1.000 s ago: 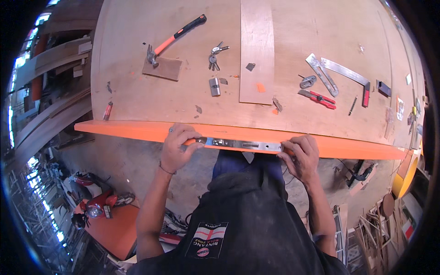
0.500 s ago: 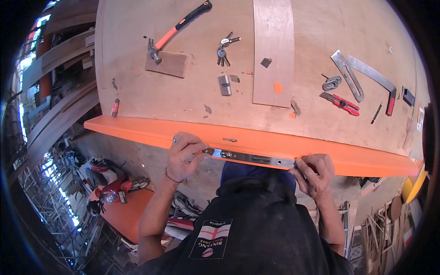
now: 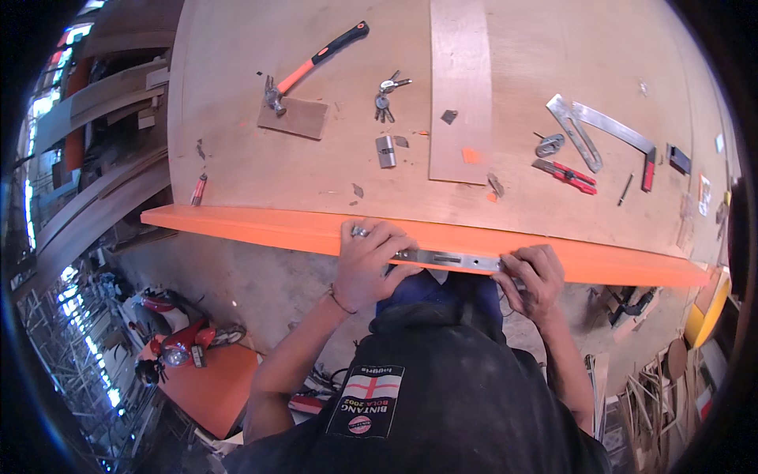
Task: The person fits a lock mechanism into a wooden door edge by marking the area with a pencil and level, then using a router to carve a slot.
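Note:
Along the near edge of the orange door panel (image 3: 260, 225) lies a mortise lock (image 3: 448, 258), its long steel faceplate showing. My left hand (image 3: 371, 265) is closed over the plate's left part, fingers on top and thumb on the near side, hiding that end. At the opposite end, my right hand (image 3: 534, 278) pinches the plate between thumb and fingers. Whether the lock sits flush with the edge, I cannot tell. Beyond the panel, a metal lock cylinder (image 3: 385, 152) and a bunch of keys (image 3: 384, 103) lie on the worktop.
Across the wooden worktop (image 3: 229, 47) are a hammer (image 3: 304, 73) on a small wood block (image 3: 304, 120), a long board (image 3: 460, 71), a red utility knife (image 3: 567, 176), a sliding bevel (image 3: 575, 134), a try square (image 3: 624, 136) and a pencil (image 3: 625, 189). A red motorcycle (image 3: 178, 344) stands lower left.
My left hand has slid right along the faceplate and now covers its left part. My right hand stays at the other end. The view has shifted slightly.

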A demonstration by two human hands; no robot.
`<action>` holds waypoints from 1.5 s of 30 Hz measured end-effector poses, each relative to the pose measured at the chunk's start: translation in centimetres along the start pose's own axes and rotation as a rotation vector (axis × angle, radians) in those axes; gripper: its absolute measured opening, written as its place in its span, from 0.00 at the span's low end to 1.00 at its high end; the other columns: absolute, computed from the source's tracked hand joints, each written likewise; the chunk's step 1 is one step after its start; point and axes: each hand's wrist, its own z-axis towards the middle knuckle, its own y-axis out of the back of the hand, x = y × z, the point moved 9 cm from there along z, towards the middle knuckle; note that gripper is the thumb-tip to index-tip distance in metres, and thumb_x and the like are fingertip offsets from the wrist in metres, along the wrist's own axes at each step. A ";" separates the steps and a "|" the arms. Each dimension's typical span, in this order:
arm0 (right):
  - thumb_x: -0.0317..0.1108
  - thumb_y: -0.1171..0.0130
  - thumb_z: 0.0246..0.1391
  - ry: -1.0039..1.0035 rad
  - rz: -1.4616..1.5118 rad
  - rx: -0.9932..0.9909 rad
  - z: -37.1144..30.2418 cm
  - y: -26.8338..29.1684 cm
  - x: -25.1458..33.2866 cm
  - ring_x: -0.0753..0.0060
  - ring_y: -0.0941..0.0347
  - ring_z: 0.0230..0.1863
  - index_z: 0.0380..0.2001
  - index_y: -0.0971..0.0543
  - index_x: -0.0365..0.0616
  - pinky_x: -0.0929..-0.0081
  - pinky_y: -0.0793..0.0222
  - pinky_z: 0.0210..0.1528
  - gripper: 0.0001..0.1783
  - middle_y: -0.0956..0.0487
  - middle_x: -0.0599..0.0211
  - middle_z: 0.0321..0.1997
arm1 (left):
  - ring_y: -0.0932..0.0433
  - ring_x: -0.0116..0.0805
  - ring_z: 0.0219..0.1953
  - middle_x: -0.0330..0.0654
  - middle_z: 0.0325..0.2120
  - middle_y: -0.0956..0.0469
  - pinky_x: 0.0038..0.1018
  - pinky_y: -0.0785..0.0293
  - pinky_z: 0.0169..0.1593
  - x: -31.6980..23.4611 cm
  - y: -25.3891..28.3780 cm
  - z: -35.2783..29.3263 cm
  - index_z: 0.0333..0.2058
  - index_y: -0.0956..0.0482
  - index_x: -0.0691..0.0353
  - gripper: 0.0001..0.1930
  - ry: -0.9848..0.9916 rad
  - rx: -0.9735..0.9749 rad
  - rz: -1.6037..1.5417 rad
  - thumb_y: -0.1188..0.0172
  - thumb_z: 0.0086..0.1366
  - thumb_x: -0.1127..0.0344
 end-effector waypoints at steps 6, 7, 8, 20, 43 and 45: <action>0.36 0.19 0.44 0.011 -0.025 -0.037 -0.5 0.2 0.4 0.61 0.24 0.36 0.40 0.15 0.47 0.65 0.27 0.37 0.19 0.20 0.68 0.38 | 0.25 0.37 0.47 0.35 0.38 0.22 0.42 0.44 0.57 -2.2 -1.3 0.6 0.40 0.15 0.54 0.13 -0.002 -0.016 -0.013 0.26 0.60 0.58; 0.36 0.19 0.44 0.014 -0.029 -0.042 -0.6 0.4 0.5 0.61 0.24 0.37 0.40 0.15 0.47 0.65 0.27 0.38 0.19 0.20 0.68 0.38 | 0.24 0.36 0.47 0.35 0.38 0.22 0.41 0.44 0.57 -2.3 -1.5 0.6 0.40 0.15 0.55 0.12 0.002 -0.022 -0.014 0.26 0.60 0.59; 0.36 0.19 0.44 0.019 -0.031 -0.049 -0.7 0.4 0.5 0.61 0.24 0.37 0.39 0.15 0.47 0.65 0.27 0.38 0.19 0.20 0.67 0.38 | 0.24 0.36 0.47 0.35 0.37 0.23 0.41 0.44 0.58 -2.2 -1.7 0.6 0.40 0.14 0.55 0.12 0.000 -0.030 -0.024 0.26 0.60 0.59; 0.35 0.23 0.50 0.020 -0.039 0.001 0.5 -0.6 2.3 0.58 0.24 0.44 0.42 0.13 0.50 0.61 0.26 0.47 0.15 0.20 0.66 0.41 | 0.24 0.36 0.51 0.35 0.39 0.22 0.42 0.41 0.57 -1.1 -1.9 -0.5 0.41 0.13 0.53 0.12 -0.002 -0.111 -0.020 0.27 0.62 0.57; 0.34 0.25 0.52 0.035 -0.065 0.172 4.7 -6.3 7.5 0.57 0.20 0.44 0.40 0.12 0.48 0.61 0.22 0.47 0.11 0.19 0.65 0.38 | 0.22 0.40 0.45 0.37 0.37 0.23 0.42 0.33 0.54 1.5 1.0 -2.9 0.41 0.14 0.55 0.11 -0.209 -0.252 0.020 0.28 0.62 0.59; 0.34 0.25 0.52 0.010 -0.094 0.201 4.6 -6.1 7.3 0.58 0.20 0.44 0.40 0.12 0.48 0.61 0.22 0.47 0.12 0.19 0.66 0.38 | 0.23 0.40 0.45 0.38 0.37 0.23 0.43 0.33 0.55 1.3 1.0 -3.0 0.41 0.15 0.55 0.12 -0.215 -0.253 0.052 0.28 0.62 0.59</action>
